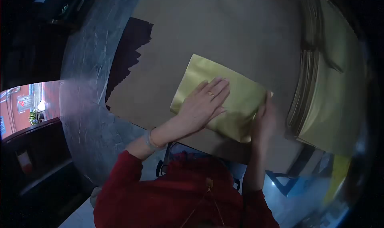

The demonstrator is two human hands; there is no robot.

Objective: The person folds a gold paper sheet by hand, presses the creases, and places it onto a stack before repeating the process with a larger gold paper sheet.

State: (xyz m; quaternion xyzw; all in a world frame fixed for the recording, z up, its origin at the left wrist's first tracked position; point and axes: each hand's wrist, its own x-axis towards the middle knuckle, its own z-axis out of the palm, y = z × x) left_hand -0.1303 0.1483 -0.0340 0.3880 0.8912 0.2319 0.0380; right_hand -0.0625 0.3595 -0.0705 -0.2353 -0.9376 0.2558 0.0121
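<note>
A gold, shiny rectangular sheet of paper (240, 86), possibly a thin stack, lies at an angle on the brown work surface in front of me. My left hand (204, 106) rests flat on top of it, fingers stretched out towards its middle, with a ring on one finger and a bangle at the wrist. At the short right side, my right hand (265, 122) is curled round the edge of the gold paper, fingertips near its upper right corner. Its palm side is in shadow.
Tall stacks of gold paper (330, 96) stand along the right side. Brown board (168, 76) covers the table, its left edge torn over a dark patch (130, 48). A grey floor (90, 112) shows on the left, with a bright doorway (30, 108) beyond. Something blue (294, 186) is below right.
</note>
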